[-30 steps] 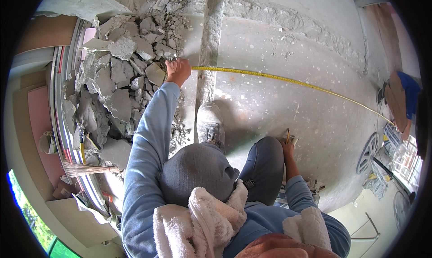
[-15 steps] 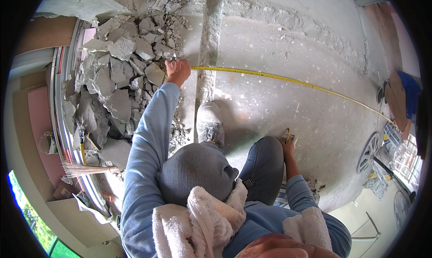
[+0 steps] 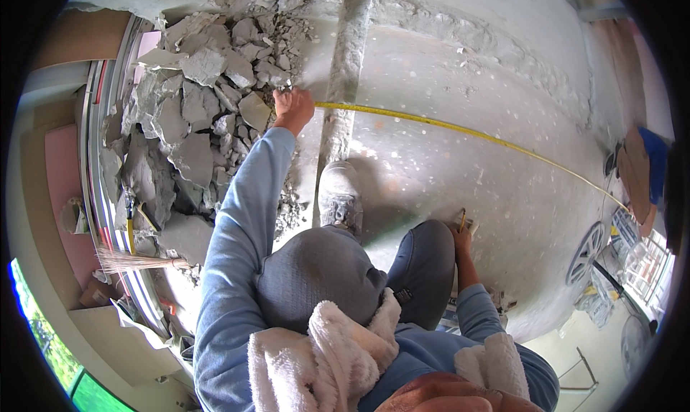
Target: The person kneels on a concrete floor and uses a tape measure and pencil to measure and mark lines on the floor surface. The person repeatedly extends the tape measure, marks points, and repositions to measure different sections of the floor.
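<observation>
My left hand [image 3: 294,110] is closed on the end of a yellow tape measure [image 3: 445,124], at the edge of a rubble heap. The tape runs taut to the right across the concrete floor, over a shallow channel [image 3: 345,70]. Its far end reaches another person's hand [image 3: 646,221] at the right rim; the tape's case cannot be made out. Beside my bent right knee, my right hand [image 3: 463,243] is closed around a slim pencil [image 3: 463,215] pointing up. Something pale shows behind those fingers, too small to name.
Broken concrete [image 3: 190,124] piles up on the left, with a twig broom [image 3: 140,261] and a yellow-handled tool [image 3: 130,229] beside it. My shoe [image 3: 340,193] stands by the channel. A spoked wheel-like disc [image 3: 586,254] and plastic bags [image 3: 595,304] lie at right.
The view has shifted slightly, so the floor and rubble sit a little farther right. Both hands keep their grip, and the tape stays stretched.
</observation>
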`<state>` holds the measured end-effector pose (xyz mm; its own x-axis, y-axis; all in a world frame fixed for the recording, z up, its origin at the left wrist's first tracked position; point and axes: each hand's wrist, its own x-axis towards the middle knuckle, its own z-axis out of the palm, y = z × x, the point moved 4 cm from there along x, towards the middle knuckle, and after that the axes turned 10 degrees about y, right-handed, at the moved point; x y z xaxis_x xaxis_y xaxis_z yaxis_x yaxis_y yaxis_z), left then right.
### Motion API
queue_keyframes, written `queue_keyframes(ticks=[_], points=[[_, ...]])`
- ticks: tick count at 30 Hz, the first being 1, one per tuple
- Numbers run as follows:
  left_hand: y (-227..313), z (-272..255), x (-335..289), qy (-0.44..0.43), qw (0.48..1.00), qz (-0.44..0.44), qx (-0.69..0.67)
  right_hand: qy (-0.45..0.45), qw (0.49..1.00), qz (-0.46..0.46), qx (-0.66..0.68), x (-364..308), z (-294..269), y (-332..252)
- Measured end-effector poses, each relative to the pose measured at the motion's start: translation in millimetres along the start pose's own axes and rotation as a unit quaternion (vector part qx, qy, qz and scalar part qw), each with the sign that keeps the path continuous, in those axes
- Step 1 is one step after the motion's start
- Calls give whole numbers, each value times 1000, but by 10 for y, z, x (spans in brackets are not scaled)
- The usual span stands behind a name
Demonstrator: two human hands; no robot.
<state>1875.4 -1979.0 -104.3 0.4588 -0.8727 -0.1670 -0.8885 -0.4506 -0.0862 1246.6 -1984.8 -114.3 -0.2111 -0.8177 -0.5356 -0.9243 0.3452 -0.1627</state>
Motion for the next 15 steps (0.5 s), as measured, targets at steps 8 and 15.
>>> queue_keyframes(ticks=[8,15], points=[[-13,26,-20,26,999,13,23,85,992,-62,62,31,-138,-290],[-3,-48,32,-57,998,0,-32,-18,923,-80,377,250,-296,-1555]])
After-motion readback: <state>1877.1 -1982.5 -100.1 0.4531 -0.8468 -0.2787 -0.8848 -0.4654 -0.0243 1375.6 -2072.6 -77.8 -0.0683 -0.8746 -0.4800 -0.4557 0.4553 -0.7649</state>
